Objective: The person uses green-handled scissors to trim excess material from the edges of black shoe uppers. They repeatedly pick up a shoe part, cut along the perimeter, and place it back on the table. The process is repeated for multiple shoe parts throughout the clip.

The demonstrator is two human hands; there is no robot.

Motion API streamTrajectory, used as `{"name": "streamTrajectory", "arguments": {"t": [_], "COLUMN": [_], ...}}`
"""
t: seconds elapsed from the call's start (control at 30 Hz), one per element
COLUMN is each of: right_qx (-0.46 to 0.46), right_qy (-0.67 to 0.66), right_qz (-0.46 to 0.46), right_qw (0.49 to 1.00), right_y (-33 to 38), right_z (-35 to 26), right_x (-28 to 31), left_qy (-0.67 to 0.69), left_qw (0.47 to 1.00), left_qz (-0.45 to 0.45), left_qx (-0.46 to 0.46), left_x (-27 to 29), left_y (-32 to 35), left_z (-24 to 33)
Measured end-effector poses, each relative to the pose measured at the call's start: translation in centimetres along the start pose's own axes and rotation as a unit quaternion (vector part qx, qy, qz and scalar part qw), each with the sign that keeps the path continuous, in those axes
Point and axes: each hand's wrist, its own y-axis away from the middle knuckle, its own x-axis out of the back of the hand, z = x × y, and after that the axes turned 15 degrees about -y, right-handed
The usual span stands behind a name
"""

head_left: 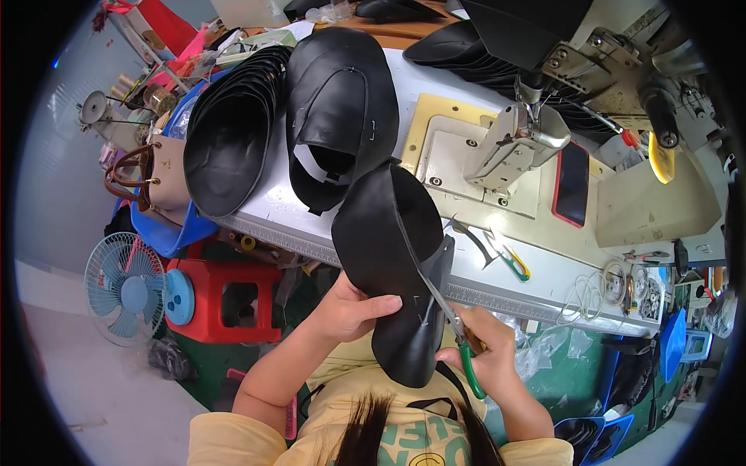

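Note:
My left hand (350, 311) is closed on a curved black leather-like piece (377, 248), with the thumb pressed on its face. The piece is bent into a loop, its upper end near the table's front edge and its rounded lower end in front of my body. My right hand (491, 351) grips scissors (469, 369) with green handles. Their blades lie along the right edge of the piece; whether they are cutting into it I cannot tell. Just beyond, a larger black shaped piece (342, 85) with an opening stands on the table, beside a nested stack of black pieces (225, 167).
A sewing machine (517, 147) stands on the white table (497, 291). A red-edged phone (572, 185) and small green-and-yellow-handled cutters (513, 260) lie nearby. Left of the table are a handbag (167, 175), a red stool (202, 303) and a blue fan (134, 295).

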Motion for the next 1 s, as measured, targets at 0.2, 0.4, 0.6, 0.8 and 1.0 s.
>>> {"name": "streamTrajectory", "arguments": {"t": [0.2, 0.4, 0.6, 0.8, 1.0], "right_qx": [0.003, 0.007, 0.004, 0.013, 0.032], "right_qy": [0.030, 0.034, 0.000, 0.046, 0.057], "right_qz": [0.039, 0.054, 0.044, 0.052, 0.065], "right_qw": [0.999, 0.998, 0.999, 0.998, 0.996], "right_y": [0.2, 0.3, 1.0, 1.1, 0.2], "right_z": [-0.8, -1.2, -0.9, -1.3, -1.7], "right_x": [-0.1, -0.1, -0.4, 0.1, -0.1], "left_qy": [-0.115, -0.093, -0.040, -0.146, -0.177], "left_qw": [0.991, 0.995, 0.998, 0.984, 0.981], "left_qz": [-0.034, -0.020, 0.015, 0.032, 0.035], "left_qx": [-0.061, -0.019, -0.036, -0.095, -0.077], "left_x": [0.1, -0.9, -1.8, -2.1, -2.4], "left_y": [0.4, 0.6, -0.6, -0.6, -0.5], "left_z": [-0.6, 0.2, 3.1, 2.6, 1.8]}}
